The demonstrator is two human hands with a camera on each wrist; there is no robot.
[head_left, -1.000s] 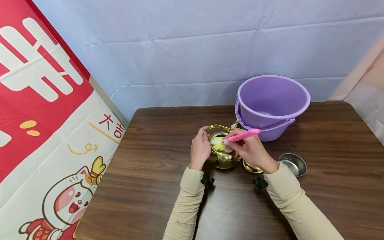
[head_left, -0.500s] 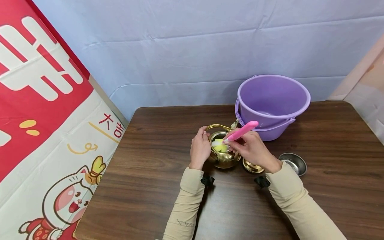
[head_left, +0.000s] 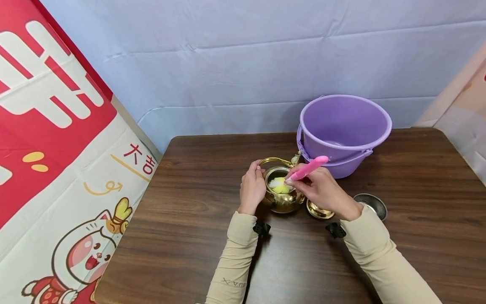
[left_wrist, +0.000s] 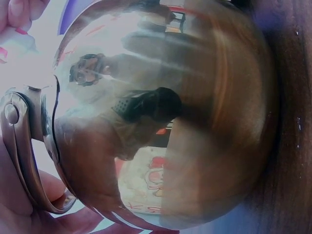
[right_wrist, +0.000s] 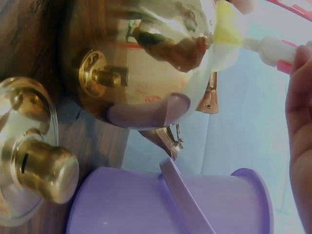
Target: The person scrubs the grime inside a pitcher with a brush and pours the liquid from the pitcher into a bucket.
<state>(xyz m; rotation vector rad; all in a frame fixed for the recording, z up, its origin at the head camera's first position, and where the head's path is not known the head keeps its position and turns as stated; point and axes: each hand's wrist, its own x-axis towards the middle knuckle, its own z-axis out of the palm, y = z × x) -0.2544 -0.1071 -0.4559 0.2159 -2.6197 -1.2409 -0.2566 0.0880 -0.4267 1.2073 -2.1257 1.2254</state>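
Note:
A shiny golden teapot [head_left: 282, 205] stands lidless on the table, its hoop handle [head_left: 275, 160] tipped toward the back. My left hand [head_left: 252, 188] grips its left side; in the left wrist view, fingers [left_wrist: 53, 187] lie around the handle's mount beside the pot. My right hand [head_left: 325, 192] pinches the pink handle [head_left: 309, 167] of a sponge brush. Its yellow and white sponge head [head_left: 280, 185] sits in the pot's mouth, the lower part hidden inside. Under the right wrist lies the golden lid [head_left: 320, 211], its knob [right_wrist: 51, 170] clear in the right wrist view.
Behind the teapot's spout, a purple bucket [head_left: 321, 141] with its handle hanging down stands at the back. A small perforated steel strainer [head_left: 373, 204] sits right of the right wrist, partly covered by the sleeve. Brown wood tabletop [head_left: 197, 211] extends left.
The sponge head has shifted slightly right and lower in the pot's mouth, the brush handle tilting up and partly back down. My right wrist has moved a little right; the left hand keeps its hold.

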